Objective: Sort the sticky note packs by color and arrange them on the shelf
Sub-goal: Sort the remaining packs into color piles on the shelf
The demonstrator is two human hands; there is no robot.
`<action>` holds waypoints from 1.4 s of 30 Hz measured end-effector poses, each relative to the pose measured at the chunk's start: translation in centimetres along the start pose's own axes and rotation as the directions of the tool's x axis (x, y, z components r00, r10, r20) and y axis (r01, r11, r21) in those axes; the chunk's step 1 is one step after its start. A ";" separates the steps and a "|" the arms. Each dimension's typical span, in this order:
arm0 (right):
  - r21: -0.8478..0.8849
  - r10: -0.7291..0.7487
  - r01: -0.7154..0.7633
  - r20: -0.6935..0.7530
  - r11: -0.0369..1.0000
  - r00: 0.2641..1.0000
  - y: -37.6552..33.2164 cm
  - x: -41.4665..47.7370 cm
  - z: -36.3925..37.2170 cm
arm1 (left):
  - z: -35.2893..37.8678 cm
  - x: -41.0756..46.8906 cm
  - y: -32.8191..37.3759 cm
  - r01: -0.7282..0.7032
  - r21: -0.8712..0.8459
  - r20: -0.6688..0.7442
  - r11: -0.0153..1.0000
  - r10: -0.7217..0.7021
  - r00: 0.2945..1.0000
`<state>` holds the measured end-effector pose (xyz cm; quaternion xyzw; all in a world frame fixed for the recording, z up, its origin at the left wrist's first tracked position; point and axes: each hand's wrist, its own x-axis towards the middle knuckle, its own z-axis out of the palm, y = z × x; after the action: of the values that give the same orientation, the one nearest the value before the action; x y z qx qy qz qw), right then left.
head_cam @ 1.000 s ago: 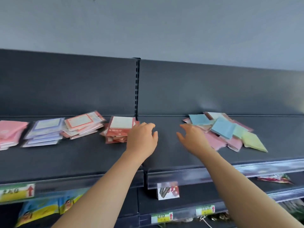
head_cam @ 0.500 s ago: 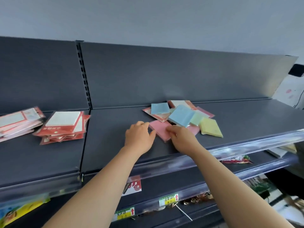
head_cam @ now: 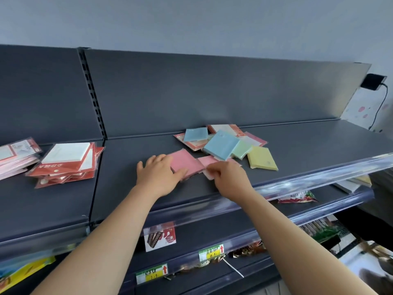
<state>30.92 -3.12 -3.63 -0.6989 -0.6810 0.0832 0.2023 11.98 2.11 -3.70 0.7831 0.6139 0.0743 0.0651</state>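
At the far left of the dark grey shelf (head_cam: pixel 319 145), a stack of clear-wrapped packs (head_cam: pixel 17 158) with pink and red edging was cut by the frame edge. Just beside it, a stack of red-carded packs (head_cam: pixel 68 165) topped by a white pad was shown. Past the slotted upright (head_cam: pixel 93 99), on the right bay, the left grip (head_cam: pixel 158 173) was laid flat and released, with straight fingers pressed on the near-left part of a pink pack (head_cam: pixel 185 161). Touching that pack on its right, a second pink pack (head_cam: pixel 209 161) was pinched at its near edge by the curled fingers of the right grip (head_cam: pixel 229 179).

Behind both packs the unsorted heap was spread. A small blue pack (head_cam: pixel 195 134) was rested on a red-framed pack (head_cam: pixel 190 144). A large blue pack (head_cam: pixel 221 145) was laid over a green pack (head_cam: pixel 241 150), and another red-framed pack (head_cam: pixel 225 128) was placed at the back. A further pink pack (head_cam: pixel 256 139) was partly covered at the rear right. A yellow pack (head_cam: pixel 261 159) was laid flat on the shelf at the heap's right end, touching the green pack.

Along the shelf's front edge a clear price rail (head_cam: pixel 308 177) was fitted. On the wall at the far right, a black box (head_cam: pixel 373 81) with a hanging cable was mounted.
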 end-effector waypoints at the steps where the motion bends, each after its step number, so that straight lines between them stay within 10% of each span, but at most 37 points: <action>1: 0.039 -0.032 0.032 0.017 0.999 0.999 -0.3 0.1 0.1 | -0.1 -0.1 -0.6 0.035 0.004 -0.020 0.999 -0.035 0.999; 21: -0.015 -0.076 0.091 0.433 0.996 0.898 -2.0 3.4 -2.1 | -3.0 -2.1 -4.8 0.189 -0.059 0.127 0.980 -0.180 0.975; 32: 0.024 0.082 -0.090 0.220 0.996 0.972 -1.8 4.3 -0.4 | -2.4 -3.2 -5.4 0.358 -0.347 -0.034 0.867 -0.392 0.919; 42: 0.549 0.135 -0.154 0.076 0.822 0.988 -4.6 5.6 1.3 | -2.2 -3.2 -5.3 0.269 -0.760 -0.045 0.592 -0.460 0.887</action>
<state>26.45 2.56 -2.10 -0.6587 -0.5762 0.3029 0.3772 5.75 0.30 -2.72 0.5309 0.6823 0.3922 0.3144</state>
